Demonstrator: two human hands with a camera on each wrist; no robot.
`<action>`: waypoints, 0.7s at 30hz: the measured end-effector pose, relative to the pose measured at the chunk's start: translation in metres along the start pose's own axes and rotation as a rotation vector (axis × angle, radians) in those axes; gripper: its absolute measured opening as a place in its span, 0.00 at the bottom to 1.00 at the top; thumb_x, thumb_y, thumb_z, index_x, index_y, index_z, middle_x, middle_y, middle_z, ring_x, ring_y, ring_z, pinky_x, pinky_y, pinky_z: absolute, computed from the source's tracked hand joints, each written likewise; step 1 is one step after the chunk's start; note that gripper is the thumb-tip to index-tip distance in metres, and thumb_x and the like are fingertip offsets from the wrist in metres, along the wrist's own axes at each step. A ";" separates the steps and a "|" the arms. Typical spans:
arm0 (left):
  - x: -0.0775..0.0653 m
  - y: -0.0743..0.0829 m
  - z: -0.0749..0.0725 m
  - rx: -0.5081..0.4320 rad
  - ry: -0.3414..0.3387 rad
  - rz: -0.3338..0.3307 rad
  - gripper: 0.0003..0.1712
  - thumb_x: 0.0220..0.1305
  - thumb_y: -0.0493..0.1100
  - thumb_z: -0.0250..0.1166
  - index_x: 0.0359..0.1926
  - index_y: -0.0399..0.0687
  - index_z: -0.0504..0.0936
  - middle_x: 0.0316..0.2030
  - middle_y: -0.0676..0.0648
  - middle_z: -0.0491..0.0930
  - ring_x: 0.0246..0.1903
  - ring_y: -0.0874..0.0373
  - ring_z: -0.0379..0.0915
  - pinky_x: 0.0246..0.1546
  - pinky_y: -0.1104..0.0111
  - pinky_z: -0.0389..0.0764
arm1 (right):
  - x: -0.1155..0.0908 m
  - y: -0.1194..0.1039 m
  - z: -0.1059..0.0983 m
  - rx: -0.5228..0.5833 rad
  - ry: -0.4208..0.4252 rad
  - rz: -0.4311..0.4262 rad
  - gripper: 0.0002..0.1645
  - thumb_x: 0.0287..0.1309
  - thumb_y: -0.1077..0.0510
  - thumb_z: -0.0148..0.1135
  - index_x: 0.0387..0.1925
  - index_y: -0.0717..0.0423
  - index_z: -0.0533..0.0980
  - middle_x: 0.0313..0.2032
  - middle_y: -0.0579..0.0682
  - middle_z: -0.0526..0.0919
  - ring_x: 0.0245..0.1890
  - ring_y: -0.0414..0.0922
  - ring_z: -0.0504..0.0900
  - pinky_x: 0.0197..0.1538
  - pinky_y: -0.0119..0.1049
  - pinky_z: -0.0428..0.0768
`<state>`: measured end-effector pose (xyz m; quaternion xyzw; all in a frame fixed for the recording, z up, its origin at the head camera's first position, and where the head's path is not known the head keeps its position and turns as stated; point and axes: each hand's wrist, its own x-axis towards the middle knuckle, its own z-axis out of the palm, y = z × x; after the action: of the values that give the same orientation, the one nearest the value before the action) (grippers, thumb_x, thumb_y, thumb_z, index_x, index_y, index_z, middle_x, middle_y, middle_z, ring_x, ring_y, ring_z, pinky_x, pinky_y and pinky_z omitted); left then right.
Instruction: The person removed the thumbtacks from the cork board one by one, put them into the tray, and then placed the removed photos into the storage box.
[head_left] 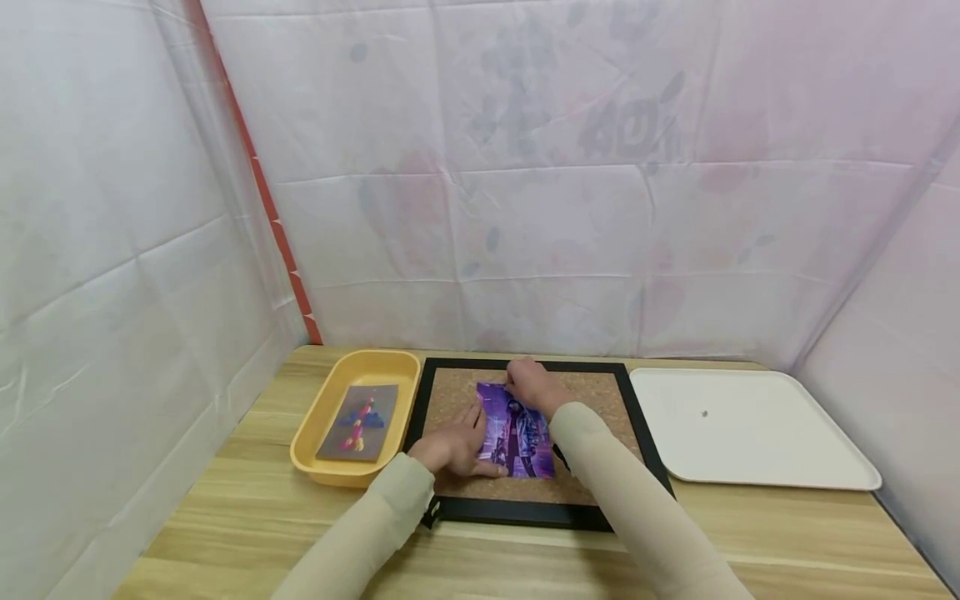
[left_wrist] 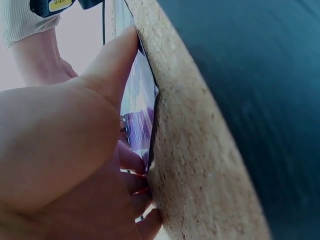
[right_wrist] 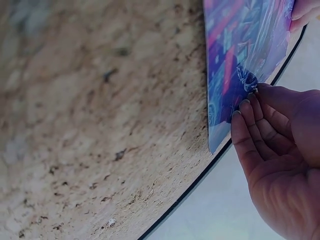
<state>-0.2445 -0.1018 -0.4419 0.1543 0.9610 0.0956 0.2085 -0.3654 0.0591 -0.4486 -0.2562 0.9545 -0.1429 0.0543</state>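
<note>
On the black-framed cork board [head_left: 600, 400], the purple picture card [head_left: 517, 437] lies flat, the left hand [head_left: 453, 446] pressing its left edge with straightened fingers as an apparent steadying hold while the right hand [head_left: 528, 383] pinches something small at its top corner.

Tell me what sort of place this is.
Probably a makeshift recording booth, not a lived-in room: creased white sheets hang as walls round a wooden table. On it lie a framed cork board, a yellow tray and a white tray; both hands press a purple picture onto the cork.
</note>
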 end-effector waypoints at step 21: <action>0.000 0.002 -0.003 0.014 -0.008 -0.007 0.64 0.63 0.72 0.64 0.81 0.37 0.45 0.82 0.40 0.41 0.80 0.45 0.38 0.78 0.56 0.52 | -0.002 -0.002 -0.001 -0.020 -0.017 0.042 0.15 0.72 0.63 0.58 0.26 0.55 0.80 0.25 0.48 0.78 0.26 0.44 0.72 0.35 0.40 0.75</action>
<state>-0.2453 -0.1006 -0.4390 0.1528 0.9614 0.0875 0.2114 -0.3627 0.0585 -0.4471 -0.2379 0.9605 -0.1301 0.0626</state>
